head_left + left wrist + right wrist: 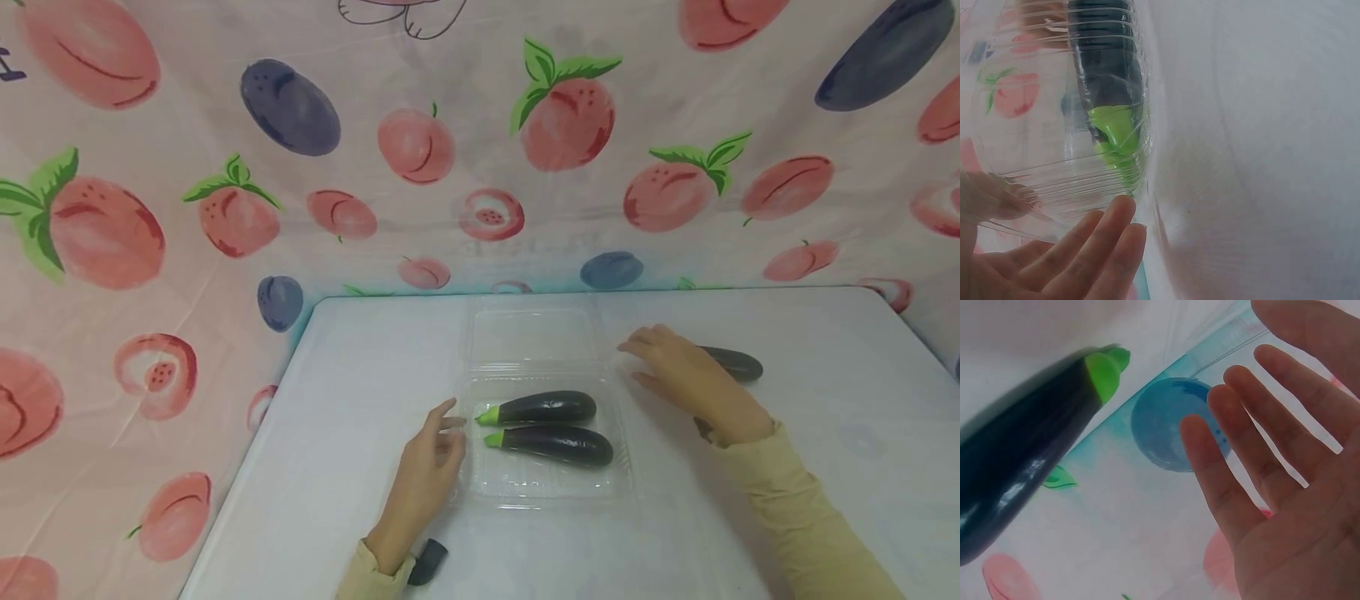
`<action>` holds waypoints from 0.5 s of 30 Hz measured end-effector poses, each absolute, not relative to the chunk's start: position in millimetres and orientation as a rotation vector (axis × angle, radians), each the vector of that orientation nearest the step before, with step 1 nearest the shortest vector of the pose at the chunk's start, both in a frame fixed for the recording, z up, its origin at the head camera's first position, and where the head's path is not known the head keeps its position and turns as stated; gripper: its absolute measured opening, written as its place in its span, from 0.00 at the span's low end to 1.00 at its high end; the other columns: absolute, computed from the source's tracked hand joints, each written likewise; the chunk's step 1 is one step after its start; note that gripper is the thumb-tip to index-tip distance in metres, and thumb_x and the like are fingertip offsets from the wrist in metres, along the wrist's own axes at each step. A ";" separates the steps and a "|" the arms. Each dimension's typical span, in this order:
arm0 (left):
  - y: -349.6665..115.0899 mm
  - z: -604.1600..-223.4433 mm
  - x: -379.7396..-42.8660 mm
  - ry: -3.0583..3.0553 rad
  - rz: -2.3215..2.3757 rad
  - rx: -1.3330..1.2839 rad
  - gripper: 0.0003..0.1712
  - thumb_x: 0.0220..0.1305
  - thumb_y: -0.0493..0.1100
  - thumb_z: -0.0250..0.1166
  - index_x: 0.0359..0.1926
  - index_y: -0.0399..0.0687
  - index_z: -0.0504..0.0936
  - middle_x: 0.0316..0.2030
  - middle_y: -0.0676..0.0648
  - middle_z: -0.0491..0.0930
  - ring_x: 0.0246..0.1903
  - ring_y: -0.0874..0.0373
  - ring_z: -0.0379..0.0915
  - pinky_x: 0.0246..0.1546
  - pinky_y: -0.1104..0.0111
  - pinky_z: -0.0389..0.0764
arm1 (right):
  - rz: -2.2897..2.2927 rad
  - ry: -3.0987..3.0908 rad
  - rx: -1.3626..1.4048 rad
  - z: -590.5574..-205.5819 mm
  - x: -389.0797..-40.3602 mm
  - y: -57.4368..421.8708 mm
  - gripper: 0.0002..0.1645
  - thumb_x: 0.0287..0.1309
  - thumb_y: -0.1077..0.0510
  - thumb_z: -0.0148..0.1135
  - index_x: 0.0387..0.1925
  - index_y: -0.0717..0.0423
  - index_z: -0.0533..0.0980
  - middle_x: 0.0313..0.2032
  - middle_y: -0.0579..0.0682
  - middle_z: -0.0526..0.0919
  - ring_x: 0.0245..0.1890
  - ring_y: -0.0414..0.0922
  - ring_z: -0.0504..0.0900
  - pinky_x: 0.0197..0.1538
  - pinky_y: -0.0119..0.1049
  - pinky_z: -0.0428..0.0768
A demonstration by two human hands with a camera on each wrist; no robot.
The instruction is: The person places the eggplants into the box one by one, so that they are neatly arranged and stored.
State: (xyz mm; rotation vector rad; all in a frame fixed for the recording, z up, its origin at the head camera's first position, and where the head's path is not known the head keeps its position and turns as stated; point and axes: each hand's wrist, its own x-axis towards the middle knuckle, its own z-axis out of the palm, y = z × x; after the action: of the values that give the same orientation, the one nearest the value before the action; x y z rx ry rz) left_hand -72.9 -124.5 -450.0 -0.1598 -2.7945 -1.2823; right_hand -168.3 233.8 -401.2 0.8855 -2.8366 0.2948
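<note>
A clear plastic clamshell box lies with its lid folded back, away from me. Two small dark eggplants, an upper one and a lower one, lie side by side in it, green stem ends to the left. My left hand is at the box's left edge, fingers extended; the left wrist view has its fingertips by the ribbed wall, contact unclear. To the right of the box, my right hand is held with fingers spread and nothing in them. Another eggplant lies beyond it, partly hidden; its green end shows in the right wrist view.
A white table bears everything. Behind it and on the left hangs a fruit-print cloth. A small dark object is at my left wrist, and a dark piece shows partly under my right wrist.
</note>
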 end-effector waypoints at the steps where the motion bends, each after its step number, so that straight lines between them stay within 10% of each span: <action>1: -124.5 -450.0 -72.8 -2.794 -1.285 -0.160 0.27 0.73 0.41 0.56 0.70 0.47 0.65 0.54 0.47 0.82 0.48 0.52 0.83 0.50 0.57 0.84 | 0.295 -2.836 0.883 -401.7 -168.9 234.9 0.21 0.54 0.66 0.71 0.50 0.66 0.79 0.48 0.62 0.82 0.52 0.60 0.78 0.57 0.56 0.78; 15: -124.9 -449.0 -72.5 -2.783 -1.308 -0.180 0.27 0.73 0.40 0.55 0.70 0.45 0.65 0.54 0.46 0.82 0.48 0.52 0.83 0.50 0.58 0.84 | 0.279 -2.853 0.858 -411.2 -179.0 246.6 0.23 0.50 0.68 0.73 0.50 0.68 0.79 0.47 0.63 0.80 0.51 0.61 0.77 0.56 0.56 0.77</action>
State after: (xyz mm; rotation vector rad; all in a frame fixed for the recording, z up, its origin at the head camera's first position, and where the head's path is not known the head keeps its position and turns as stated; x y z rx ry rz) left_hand -72.5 -124.9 -449.0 -0.1805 -2.7834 -1.3075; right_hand -179.0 246.6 -411.2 0.8579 -2.8530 0.2793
